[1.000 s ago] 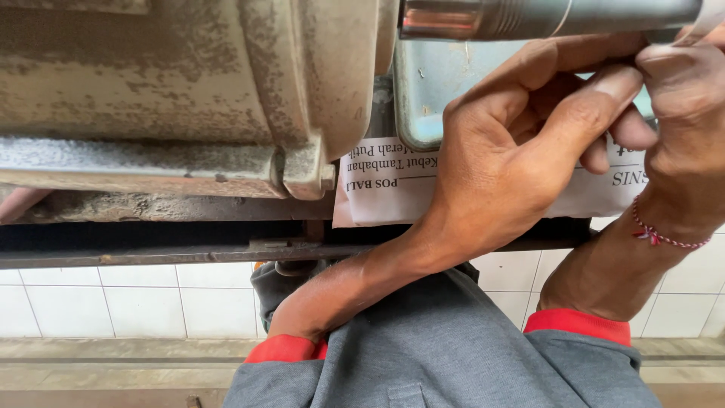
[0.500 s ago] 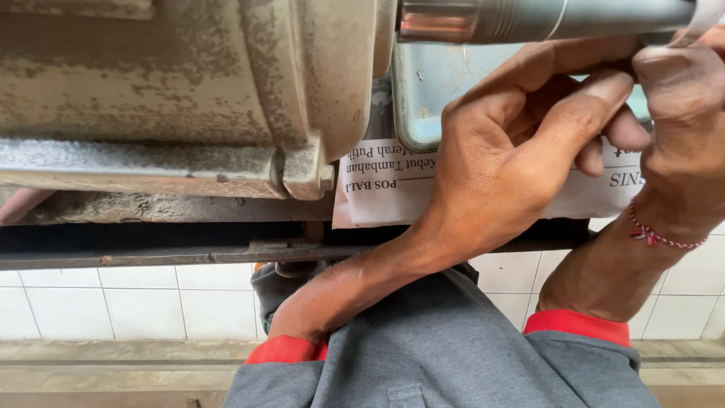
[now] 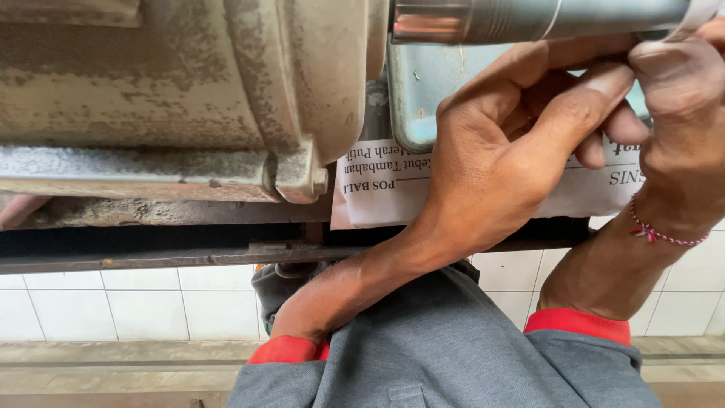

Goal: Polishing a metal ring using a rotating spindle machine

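A shiny metal shaft (image 3: 529,19) runs along the top edge and sticks out of a grimy cast machine housing (image 3: 189,91). My left hand (image 3: 513,151) reaches up from the centre. Its index and middle fingers are stretched out against the shaft's underside, with nothing gripped in them. My right hand (image 3: 680,106), with a red string bracelet on its wrist, closes its thumb and fingers on the shaft's right end, where a white strip (image 3: 702,13) lies over the metal. The fingertips of the two hands meet under the shaft.
Behind the hands are a pale green metal plate (image 3: 430,91) and a white printed paper sheet (image 3: 377,189). A dark steel frame bar (image 3: 151,257) runs under the housing. Below are white wall tiles (image 3: 113,310) and my grey shirt with red cuffs (image 3: 453,355).
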